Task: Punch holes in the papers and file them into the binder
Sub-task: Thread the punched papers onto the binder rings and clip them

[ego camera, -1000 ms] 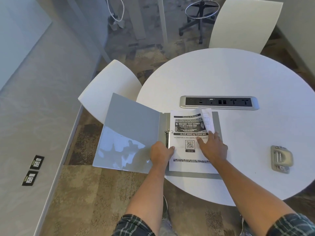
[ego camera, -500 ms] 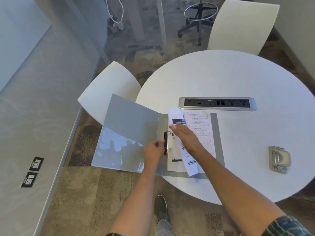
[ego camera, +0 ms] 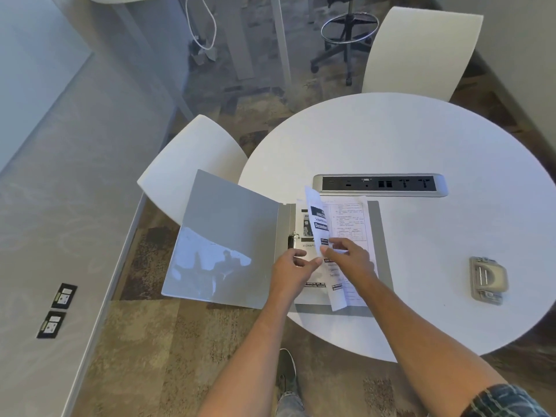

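Observation:
A grey ring binder (ego camera: 228, 236) lies open at the near left edge of the round white table (ego camera: 421, 139), its front cover hanging out over the floor. Printed papers (ego camera: 350, 224) lie on its right half. My right hand (ego camera: 349, 257) pinches a printed sheet (ego camera: 317, 218) that stands on edge above the stack. My left hand (ego camera: 293, 270) is beside the black ring mechanism (ego camera: 291, 241), fingers touching the lower edge of the same sheet. A beige hole punch (ego camera: 487, 279) rests on the table at the right.
A power socket strip (ego camera: 379, 184) is set into the table just behind the binder. White chairs stand at the left (ego camera: 186, 167) and the far side (ego camera: 421, 49). A stool base (ego camera: 346, 34) and table legs are on the carpet beyond.
The top sheet lay flat under both hands a second ago; my right hand has since lifted it up on edge toward the rings, uncovering the page beneath. My left hand stayed by the ring mechanism.

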`<state>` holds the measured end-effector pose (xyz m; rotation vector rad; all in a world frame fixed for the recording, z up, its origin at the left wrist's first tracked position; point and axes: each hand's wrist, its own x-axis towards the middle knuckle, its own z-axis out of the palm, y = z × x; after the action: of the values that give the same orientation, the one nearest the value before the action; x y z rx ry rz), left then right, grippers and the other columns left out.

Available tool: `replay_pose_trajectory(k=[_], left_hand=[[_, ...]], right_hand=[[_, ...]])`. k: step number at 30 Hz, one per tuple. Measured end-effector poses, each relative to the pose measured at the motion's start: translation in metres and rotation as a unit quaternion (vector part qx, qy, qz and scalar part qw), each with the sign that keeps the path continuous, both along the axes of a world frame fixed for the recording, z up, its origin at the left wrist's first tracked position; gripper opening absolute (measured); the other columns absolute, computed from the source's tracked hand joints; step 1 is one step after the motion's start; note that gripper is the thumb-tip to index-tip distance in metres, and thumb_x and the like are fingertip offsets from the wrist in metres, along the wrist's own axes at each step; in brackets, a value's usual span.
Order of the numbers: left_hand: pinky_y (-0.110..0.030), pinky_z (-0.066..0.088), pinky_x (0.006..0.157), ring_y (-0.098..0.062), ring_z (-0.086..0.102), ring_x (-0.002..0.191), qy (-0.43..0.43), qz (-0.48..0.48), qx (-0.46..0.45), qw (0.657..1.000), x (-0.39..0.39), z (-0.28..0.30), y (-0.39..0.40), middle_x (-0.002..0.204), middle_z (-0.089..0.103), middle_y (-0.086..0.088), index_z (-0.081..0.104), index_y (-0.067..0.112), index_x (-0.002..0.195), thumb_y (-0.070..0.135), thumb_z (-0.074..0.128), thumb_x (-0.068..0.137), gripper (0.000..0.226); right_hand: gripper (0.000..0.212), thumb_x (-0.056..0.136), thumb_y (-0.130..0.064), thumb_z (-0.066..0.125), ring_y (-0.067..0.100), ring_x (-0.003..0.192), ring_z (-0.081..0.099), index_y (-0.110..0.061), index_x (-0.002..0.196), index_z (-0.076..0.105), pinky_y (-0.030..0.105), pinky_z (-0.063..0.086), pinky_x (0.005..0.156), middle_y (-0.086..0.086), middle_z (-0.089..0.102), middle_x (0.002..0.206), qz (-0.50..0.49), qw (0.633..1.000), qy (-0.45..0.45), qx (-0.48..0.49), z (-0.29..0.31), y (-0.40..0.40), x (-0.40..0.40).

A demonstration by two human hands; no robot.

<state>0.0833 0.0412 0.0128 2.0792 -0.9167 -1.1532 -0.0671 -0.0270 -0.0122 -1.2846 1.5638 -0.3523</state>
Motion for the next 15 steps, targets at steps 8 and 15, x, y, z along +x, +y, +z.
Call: replay_pose_trajectory(k=[8, 15], left_hand=[[-0.034, 0.061, 0.071, -0.016, 0.072, 0.080, -0.056, -0.022, 0.029, 0.998, -0.003, -0.019, -0.006, 0.090, 0.072, 0.001, 0.065, 0.024, 0.099, 0.034, 0.075, 0.085, 0.020], [-0.029, 0.055, 0.068, -0.015, 0.068, 0.081, -0.067, -0.012, 0.033, 0.997, -0.003, -0.032, -0.004, 0.092, 0.071, 0.002, 0.068, 0.020, 0.093, 0.035, 0.074, 0.085, 0.019]], right_hand=[[0.067, 0.078, -0.039, 0.079, 0.031, 0.121, 0.056, -0.014, 0.135, 0.054, 0.043, 0.048, 0.101, 0.011, 0.056, 0.132, -0.017, 0.969, 0.240, -0.065, -0.019, 0.015, -0.023], [0.068, 0.075, -0.031, 0.077, 0.035, 0.112, 0.057, -0.008, 0.129, 0.042, 0.043, 0.045, 0.096, 0.016, 0.055, 0.124, -0.084, 0.945, 0.314, -0.044, -0.027, 0.032, -0.009]])
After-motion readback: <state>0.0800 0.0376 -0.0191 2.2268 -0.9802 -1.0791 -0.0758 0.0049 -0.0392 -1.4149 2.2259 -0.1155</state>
